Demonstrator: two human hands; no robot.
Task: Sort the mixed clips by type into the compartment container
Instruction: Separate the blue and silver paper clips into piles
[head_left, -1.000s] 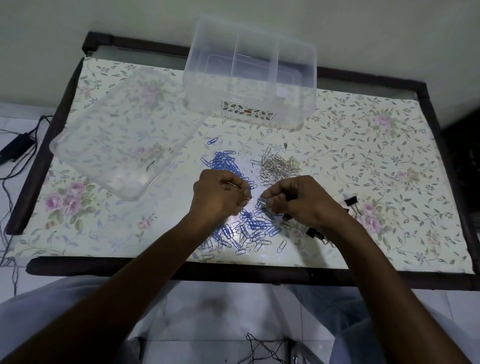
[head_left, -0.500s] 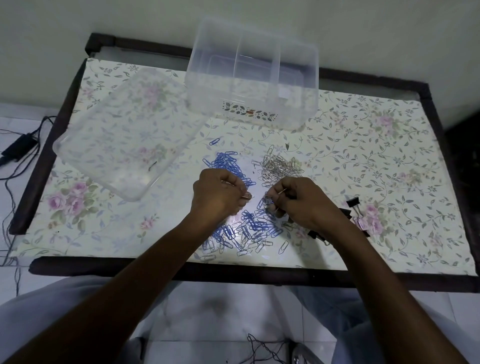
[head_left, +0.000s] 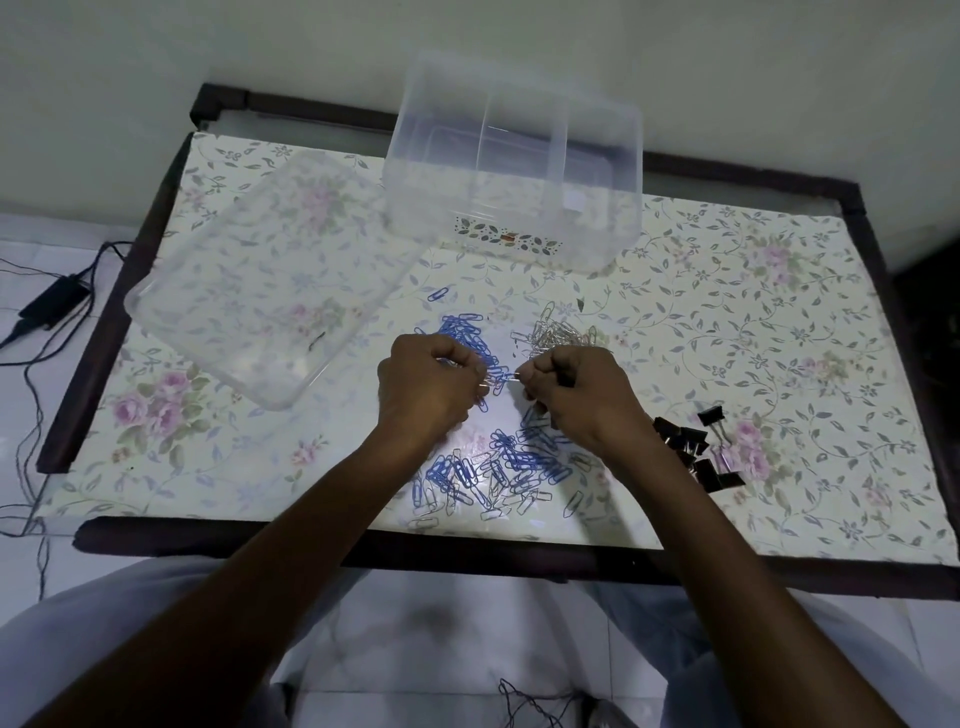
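My left hand (head_left: 426, 387) and my right hand (head_left: 576, 395) are both closed, knuckles almost touching, over the table's middle. Each pinches paper clips; a silver clip (head_left: 511, 376) sticks out between them. Below my hands lies a mixed heap of blue and silver paper clips (head_left: 498, 467). Just beyond my left hand sits a pile of blue clips (head_left: 462, 327), and beyond my right hand a pile of silver clips (head_left: 556, 332). Black binder clips (head_left: 696, 452) lie to the right of my right wrist. The clear compartment container (head_left: 514, 171) stands at the back.
A clear plastic lid (head_left: 270, 291) lies at the left of the floral table (head_left: 779, 364). One stray blue clip (head_left: 439, 294) rests near the container. A power adapter and cables (head_left: 52, 304) are on the floor to the left. The table's dark front edge (head_left: 467, 556) is close to my lap.
Both hands moved slightly away from me, toward the sorted piles, and closer together. The silver clip now shows between the fingertips.
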